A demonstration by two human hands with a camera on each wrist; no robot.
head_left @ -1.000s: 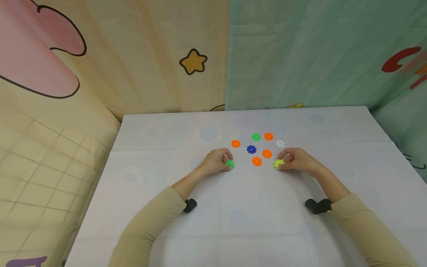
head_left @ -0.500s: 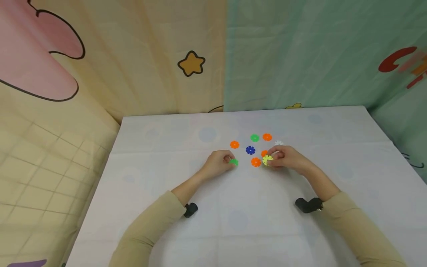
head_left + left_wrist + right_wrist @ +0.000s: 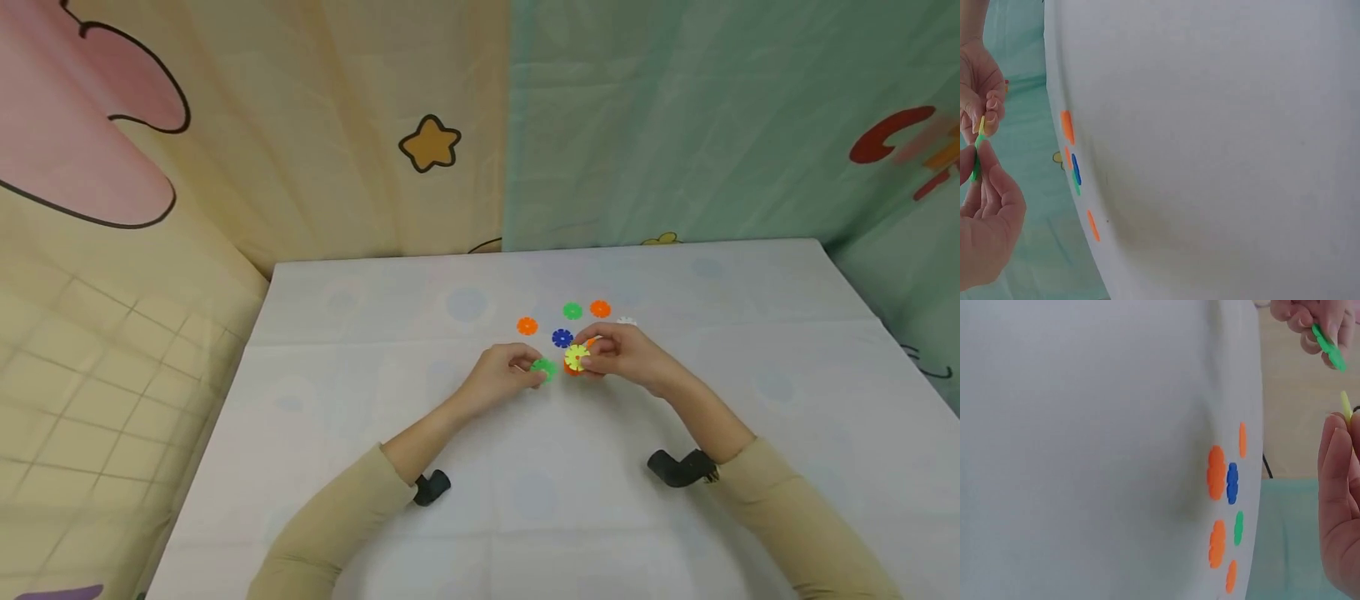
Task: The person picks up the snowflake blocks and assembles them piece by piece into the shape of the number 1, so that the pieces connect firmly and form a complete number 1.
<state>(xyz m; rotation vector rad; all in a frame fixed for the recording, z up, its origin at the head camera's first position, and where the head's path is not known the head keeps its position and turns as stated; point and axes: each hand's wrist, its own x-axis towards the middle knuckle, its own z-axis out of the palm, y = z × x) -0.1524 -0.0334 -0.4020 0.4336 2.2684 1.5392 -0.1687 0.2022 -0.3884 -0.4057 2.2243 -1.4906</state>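
Thumb and fingers of the left hand (image 3: pixel 498 377) pinch a green notched plastic disc (image 3: pixel 543 370) by its edge. Facing it, the right hand (image 3: pixel 628 357) pinches a yellow notched disc (image 3: pixel 577 357) in the same way. Both discs are held up above the table, edges turned toward each other. In the right wrist view a small gap shows between the green disc (image 3: pixel 1329 349) and the yellow disc (image 3: pixel 1345 405). From the left wrist they overlap. The yellow disc partly covers an orange disc on the cloth in the head view.
Behind the hands lie loose discs: blue (image 3: pixel 562 338), green (image 3: pixel 573 311), white (image 3: pixel 627 321) and several orange ones, such as the orange disc (image 3: pixel 527 326). A white cloth (image 3: pixel 420 300) covers the table. Printed curtains (image 3: pixel 360 125) hang beyond its far edge.
The right hand has moved left with the yellow disc, passing over the orange discs. The left hand has shifted slightly right with the green disc, so the two discs are now close together.
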